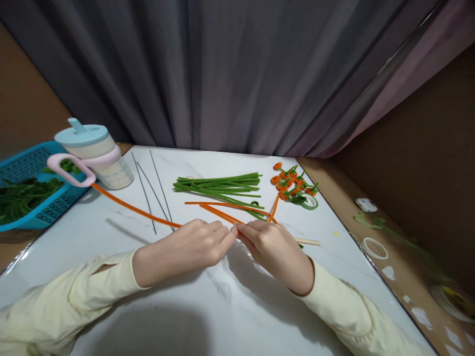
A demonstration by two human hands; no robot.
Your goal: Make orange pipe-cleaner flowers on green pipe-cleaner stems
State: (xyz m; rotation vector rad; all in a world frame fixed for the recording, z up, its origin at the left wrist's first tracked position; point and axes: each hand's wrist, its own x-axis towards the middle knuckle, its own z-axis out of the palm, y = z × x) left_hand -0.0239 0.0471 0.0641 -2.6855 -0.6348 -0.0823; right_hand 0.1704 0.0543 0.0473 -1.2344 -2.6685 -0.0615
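Tabletop: white, marbled.
Left hand: fingers together, clamped on orange strip.
Right hand: fingers together on strip, beside left fingertips.
Strip position: between fingertips; free length extends behind left hand toward cup.

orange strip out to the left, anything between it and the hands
Nothing visible: the orange strip runs in behind the left hand, which meets the right hand. Its far end meets the cup handle in this view; whether they touch is unclear.
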